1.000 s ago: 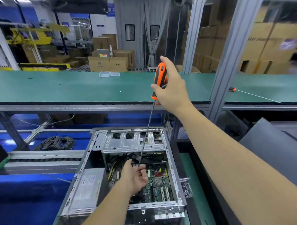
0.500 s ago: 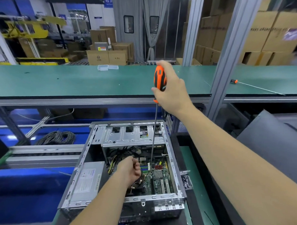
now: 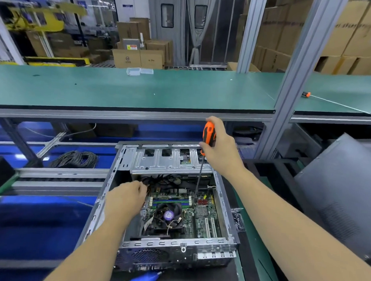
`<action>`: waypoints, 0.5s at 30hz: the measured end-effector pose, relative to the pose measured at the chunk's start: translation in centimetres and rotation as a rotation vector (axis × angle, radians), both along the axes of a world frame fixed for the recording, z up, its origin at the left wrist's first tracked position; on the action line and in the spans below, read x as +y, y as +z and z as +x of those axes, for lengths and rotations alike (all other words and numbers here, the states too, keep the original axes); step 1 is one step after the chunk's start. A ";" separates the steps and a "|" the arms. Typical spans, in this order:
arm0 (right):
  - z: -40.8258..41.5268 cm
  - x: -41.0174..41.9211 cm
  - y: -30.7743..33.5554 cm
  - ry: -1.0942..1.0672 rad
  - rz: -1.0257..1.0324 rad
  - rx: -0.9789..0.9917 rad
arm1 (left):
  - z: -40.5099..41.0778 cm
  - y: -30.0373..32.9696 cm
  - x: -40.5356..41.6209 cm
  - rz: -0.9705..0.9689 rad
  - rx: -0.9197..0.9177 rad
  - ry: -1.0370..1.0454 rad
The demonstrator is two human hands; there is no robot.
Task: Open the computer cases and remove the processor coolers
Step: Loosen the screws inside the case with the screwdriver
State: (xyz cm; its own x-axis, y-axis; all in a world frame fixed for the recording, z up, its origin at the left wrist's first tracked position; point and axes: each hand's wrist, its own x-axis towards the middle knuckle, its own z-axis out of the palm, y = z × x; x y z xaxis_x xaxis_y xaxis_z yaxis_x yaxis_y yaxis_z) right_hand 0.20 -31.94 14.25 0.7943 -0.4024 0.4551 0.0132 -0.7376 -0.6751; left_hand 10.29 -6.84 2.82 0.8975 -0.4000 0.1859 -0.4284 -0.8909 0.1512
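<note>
The right hand grips the long orange-and-black-handled screwdriver, its shaft angled into the open grey metal computer case towards a screw beyond the black fan cooler. The left hand, fingers curled seemingly around cables, has uncovered the cooler; the screwdriver sits lower than before

left hand hid case's left interior | screwdriver tip lost among motherboard parts | blue tool below case cut off
</note>
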 end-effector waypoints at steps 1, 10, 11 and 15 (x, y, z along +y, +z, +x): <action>0.1 0.0 -0.1 -0.002 0.001 0.001 | 0.2 -0.5 0.0 -0.024 -0.012 0.010; 0.4 0.2 0.3 -0.019 -0.022 0.010 | 0.5 -1.0 0.1 -0.073 -0.049 -0.016; 0.4 0.3 0.4 -0.020 -0.021 0.008 | 0.5 -0.9 0.1 -0.071 -0.052 -0.015; 0.4 0.4 0.7 -0.016 -0.008 0.008 | 0.6 -0.9 0.1 -0.072 -0.055 -0.001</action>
State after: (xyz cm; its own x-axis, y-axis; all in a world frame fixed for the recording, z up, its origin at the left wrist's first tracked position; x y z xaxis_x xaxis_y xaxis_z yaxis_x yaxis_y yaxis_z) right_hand 0.64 -31.57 14.94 0.7915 -0.4113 0.4520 -0.0037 -0.7429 -0.6694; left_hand 10.86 -6.75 1.95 0.8849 -0.3845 0.2631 -0.4385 -0.8781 0.1916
